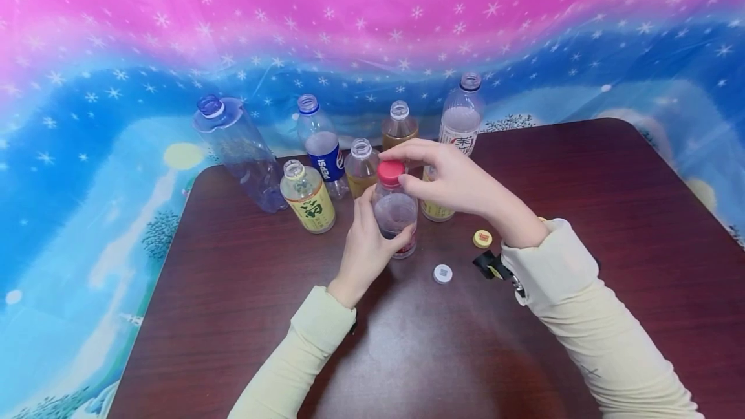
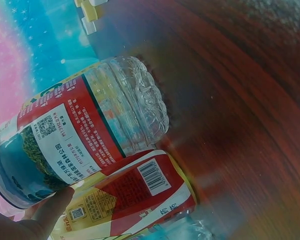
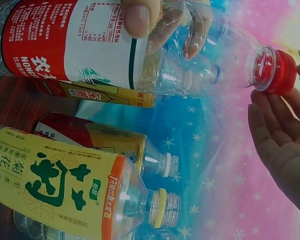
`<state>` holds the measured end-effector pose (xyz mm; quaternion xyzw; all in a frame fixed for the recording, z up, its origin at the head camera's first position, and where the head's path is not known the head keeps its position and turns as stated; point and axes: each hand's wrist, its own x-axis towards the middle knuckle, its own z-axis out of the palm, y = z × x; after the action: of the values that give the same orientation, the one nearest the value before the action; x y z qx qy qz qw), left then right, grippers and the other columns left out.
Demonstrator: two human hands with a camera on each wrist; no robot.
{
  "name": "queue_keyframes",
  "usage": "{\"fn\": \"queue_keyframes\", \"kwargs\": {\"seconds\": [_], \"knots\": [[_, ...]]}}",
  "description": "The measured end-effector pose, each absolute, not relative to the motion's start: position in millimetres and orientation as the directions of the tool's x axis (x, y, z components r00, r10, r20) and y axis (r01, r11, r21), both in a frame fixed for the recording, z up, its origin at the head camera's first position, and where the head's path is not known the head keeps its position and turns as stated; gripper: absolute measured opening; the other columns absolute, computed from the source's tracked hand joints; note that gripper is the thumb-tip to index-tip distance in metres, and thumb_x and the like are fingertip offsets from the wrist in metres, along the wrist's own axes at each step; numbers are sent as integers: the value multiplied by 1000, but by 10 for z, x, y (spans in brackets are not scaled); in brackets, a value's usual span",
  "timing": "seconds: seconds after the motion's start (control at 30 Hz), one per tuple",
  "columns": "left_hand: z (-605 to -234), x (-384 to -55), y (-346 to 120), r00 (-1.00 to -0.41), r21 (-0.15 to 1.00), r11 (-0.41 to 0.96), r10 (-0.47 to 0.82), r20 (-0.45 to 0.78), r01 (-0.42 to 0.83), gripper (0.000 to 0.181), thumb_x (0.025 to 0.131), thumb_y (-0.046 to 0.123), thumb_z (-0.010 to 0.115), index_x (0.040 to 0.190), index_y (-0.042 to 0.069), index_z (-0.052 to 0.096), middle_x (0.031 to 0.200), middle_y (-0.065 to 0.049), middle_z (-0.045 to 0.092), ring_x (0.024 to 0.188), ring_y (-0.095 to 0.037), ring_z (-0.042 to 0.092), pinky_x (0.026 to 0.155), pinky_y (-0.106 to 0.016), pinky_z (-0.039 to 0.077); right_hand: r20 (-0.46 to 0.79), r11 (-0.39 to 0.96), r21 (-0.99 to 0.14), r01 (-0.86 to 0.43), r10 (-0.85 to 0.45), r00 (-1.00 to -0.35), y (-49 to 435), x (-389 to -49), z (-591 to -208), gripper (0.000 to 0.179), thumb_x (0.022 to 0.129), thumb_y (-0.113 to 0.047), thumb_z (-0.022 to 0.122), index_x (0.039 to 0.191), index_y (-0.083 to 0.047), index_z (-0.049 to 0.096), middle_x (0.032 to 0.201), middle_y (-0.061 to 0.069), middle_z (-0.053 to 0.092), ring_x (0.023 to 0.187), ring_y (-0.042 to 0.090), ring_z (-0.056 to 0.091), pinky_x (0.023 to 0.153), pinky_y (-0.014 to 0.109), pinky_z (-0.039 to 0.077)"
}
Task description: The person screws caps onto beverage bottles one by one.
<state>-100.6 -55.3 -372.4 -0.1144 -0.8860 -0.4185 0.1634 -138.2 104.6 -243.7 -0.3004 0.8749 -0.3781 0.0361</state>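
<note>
A clear water bottle [image 1: 396,209] with a red and white label [image 3: 75,45] stands upright near the table's middle. My left hand [image 1: 367,241] grips it round the body, thumb on the near side. On the bottle's neck sits a red cap [image 1: 391,173], and my right hand [image 1: 451,180] pinches that cap between thumb and fingers from above. In the right wrist view, the fingers of the right hand [image 3: 285,132] lie against the red cap [image 3: 281,72]. The left wrist view shows the bottle's label [image 2: 65,135] and ridged base.
Several uncapped bottles stand behind, including a Pepsi bottle [image 1: 323,154], a yellow-labelled bottle [image 1: 311,205], a large bluish bottle [image 1: 247,157] and a tall white-labelled bottle [image 1: 462,118]. A white cap [image 1: 442,273] and a yellow cap [image 1: 482,238] lie on the brown table [image 1: 233,315].
</note>
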Motion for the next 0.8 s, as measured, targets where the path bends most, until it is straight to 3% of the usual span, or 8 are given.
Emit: {"fn": "queue_keyframes", "kwargs": {"seconds": [0.3,0.43,0.63,0.8], "knots": [[-3715,-1004,-556,-926,706,628,62,374,327,82,77,29,78,138,6,29,126,-14,47,115,-28,58,99,-41,50,147,550,-687,-475,-535,-832,1041,-1392,-2434,40,87,-12,61,127,-11,61,121,7,64,64,16,46,59,23,41],[-3713,-997,-557,-925,711,621,61,375,330,81,77,29,78,138,6,29,128,-14,46,116,-28,57,99,-41,49,153,547,-681,-486,-543,-826,1047,-1400,-2432,39,88,-12,62,127,-10,61,120,8,65,70,17,48,61,23,42],[-3715,-1000,-556,-925,711,620,65,374,331,81,77,29,78,138,6,29,128,-15,46,116,-28,57,99,-40,49,164,531,-681,-505,-561,-812,1069,-1410,-2440,38,89,-11,63,126,-8,62,124,10,63,92,23,53,75,33,46],[-3714,-999,-557,-924,709,622,64,376,332,81,78,29,78,138,6,29,128,-15,46,117,-28,57,99,-40,49,172,521,-686,-507,-561,-810,1067,-1406,-2437,37,89,-11,63,126,-8,62,124,11,63,98,25,54,78,34,46]]}}
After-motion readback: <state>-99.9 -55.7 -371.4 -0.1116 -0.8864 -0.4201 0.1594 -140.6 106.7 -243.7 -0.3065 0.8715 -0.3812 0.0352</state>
